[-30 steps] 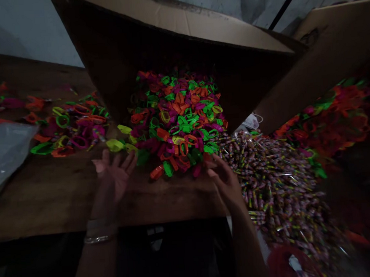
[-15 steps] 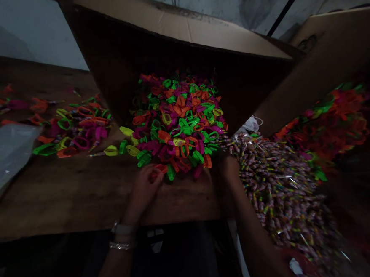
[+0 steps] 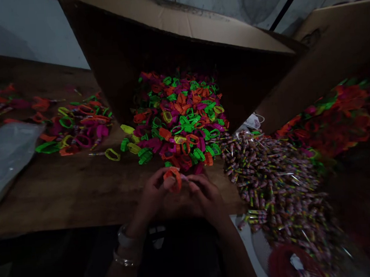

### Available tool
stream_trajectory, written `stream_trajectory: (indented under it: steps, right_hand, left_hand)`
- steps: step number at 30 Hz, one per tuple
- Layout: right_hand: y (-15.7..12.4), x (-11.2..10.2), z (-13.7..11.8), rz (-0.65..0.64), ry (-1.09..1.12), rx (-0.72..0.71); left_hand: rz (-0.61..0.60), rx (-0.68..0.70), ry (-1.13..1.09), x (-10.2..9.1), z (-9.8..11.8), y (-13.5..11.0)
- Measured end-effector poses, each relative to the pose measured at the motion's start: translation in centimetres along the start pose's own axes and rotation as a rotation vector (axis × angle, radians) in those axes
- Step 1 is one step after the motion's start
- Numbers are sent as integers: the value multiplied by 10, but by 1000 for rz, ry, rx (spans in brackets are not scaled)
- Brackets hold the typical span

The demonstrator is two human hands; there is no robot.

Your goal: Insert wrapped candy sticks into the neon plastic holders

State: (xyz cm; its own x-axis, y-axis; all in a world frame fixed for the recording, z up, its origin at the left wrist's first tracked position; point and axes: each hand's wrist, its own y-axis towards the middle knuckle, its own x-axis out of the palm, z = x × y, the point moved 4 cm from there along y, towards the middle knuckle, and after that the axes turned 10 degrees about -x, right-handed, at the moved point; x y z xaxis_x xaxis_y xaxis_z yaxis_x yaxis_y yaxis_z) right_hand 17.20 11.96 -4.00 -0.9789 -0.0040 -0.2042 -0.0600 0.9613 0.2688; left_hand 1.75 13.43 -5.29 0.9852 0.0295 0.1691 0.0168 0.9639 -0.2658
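My left hand and my right hand meet at the near edge of the wooden table. My left hand pinches an orange plastic ring piece. My right hand's fingers are closed on a small pale thing touching that piece; I cannot make it out. Just beyond them lies a heap of green, orange, pink and yellow plastic ring pieces spilling from a tipped cardboard box. A mound of small wrapped candies lies to the right.
A smaller spread of coloured pieces lies at left, with a clear plastic bag at the table's left edge. A second cardboard flap and another coloured heap are at right. A red object sits at bottom right.
My left hand has picked an orange piece from the heap and drawn back. My right hand came from the candy mound to meet it in front of me.
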Motion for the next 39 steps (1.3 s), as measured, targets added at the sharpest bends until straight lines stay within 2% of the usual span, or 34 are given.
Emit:
stream_trajectory:
  steps: [2,4,6,9,15,24,28,31,36,39]
  right_hand:
    - [2,-11,-3,51,-21,-11]
    - [4,-18,-9,38,-46,-57]
    - [6,-20,-17,-8,-110,-161]
    - [8,-21,-28,-67,-227,-324]
    - [10,-27,-35,-74,-348,-486]
    - [8,-29,-28,-92,-239,-564]
    - [8,-30,-22,-155,-290,-588]
    - [9,-31,-27,-203,-369,-610]
    - [13,-29,-34,-251,-476,-583]
    - [13,-21,-27,-204,-414,-532]
  left_hand:
    - [-24,-50,-63,-1,-7,-1]
    - [-78,-132,-131,2,-13,-3]
    - [-143,-198,-167,8,-15,-5]
    - [-199,-221,-153,13,-11,-9]
    - [-165,-282,-88,12,-5,-12]
    - [-238,-285,-45,19,0,-13]
    - [-214,-268,-22,21,-2,-14]
    - [-187,-253,-7,21,-5,-14]
    - [-192,-229,61,16,-13,-10]
    - [-206,-151,205,7,-16,-11]
